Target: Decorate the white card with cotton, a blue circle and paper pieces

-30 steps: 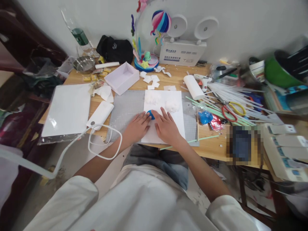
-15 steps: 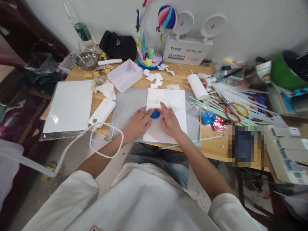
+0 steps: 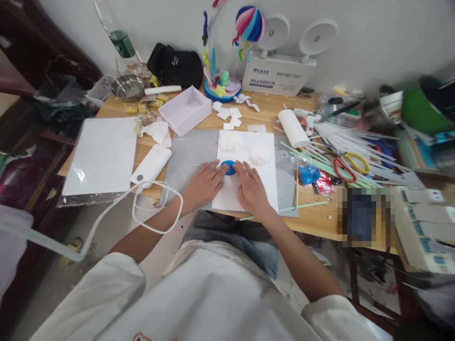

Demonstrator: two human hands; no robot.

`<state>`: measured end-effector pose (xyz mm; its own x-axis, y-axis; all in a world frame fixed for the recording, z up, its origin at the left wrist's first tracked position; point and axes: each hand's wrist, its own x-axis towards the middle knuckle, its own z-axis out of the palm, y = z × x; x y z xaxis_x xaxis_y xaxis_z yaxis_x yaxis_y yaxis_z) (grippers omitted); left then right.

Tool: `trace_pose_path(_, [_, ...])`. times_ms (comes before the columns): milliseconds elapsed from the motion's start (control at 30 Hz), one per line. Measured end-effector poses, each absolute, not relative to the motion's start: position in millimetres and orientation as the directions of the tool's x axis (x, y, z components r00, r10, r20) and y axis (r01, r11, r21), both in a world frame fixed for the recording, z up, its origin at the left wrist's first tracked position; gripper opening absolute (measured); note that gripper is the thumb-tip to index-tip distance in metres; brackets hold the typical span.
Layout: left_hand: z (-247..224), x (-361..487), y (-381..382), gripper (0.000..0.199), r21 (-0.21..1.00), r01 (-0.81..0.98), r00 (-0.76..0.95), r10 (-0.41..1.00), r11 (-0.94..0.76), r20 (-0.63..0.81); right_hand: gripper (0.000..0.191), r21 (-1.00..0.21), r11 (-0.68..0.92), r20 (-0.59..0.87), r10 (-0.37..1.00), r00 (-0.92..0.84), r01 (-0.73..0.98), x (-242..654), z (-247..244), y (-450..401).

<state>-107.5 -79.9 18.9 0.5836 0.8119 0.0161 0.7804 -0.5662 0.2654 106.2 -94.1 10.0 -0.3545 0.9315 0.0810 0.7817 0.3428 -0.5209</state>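
Observation:
A small, flat, round blue piece (image 3: 229, 167), perhaps soft clay, lies on a white sheet of paper (image 3: 231, 199). My left hand (image 3: 205, 183) rests at its left side, fingers stretched out and fingertips on its edge. On the opposite side, my right hand (image 3: 251, 187) touches the piece with its index fingertip, the other fingers extended over the paper. Two white fluffy clumps (image 3: 259, 154) sit on the sheet just beyond my fingers. Beneath the paper is a grey cutting mat (image 3: 192, 147).
To the left are a white power bank (image 3: 152, 163) with a looped cable and a lilac box (image 3: 186, 113). On the right lie scissors (image 3: 344, 163), white and green sticks, a glue gun (image 3: 308, 121) and a blue packet (image 3: 308, 174). A balloon craft (image 3: 222, 87) stands behind.
My right index finger has come down from above the blue piece to its right edge, uncovering more of it. My left hand stays almost in place.

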Motion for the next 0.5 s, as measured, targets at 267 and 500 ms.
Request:
trace_pose_path(267, [24, -105, -73, 0.057, 0.234, 0.769, 0.613, 0.790, -0.595, -0.007, 0.089, -0.578, 0.339, 0.095, 0.932, -0.351, 0.743, 102, 12, -84])
trace_pose_path(500, [25, -103, -70, 0.058, 0.225, 0.758, 0.629, 0.778, -0.612, -0.004, 0.089, -0.593, 0.351, 0.118, 0.928, -0.353, 0.725, 99, 13, -73])
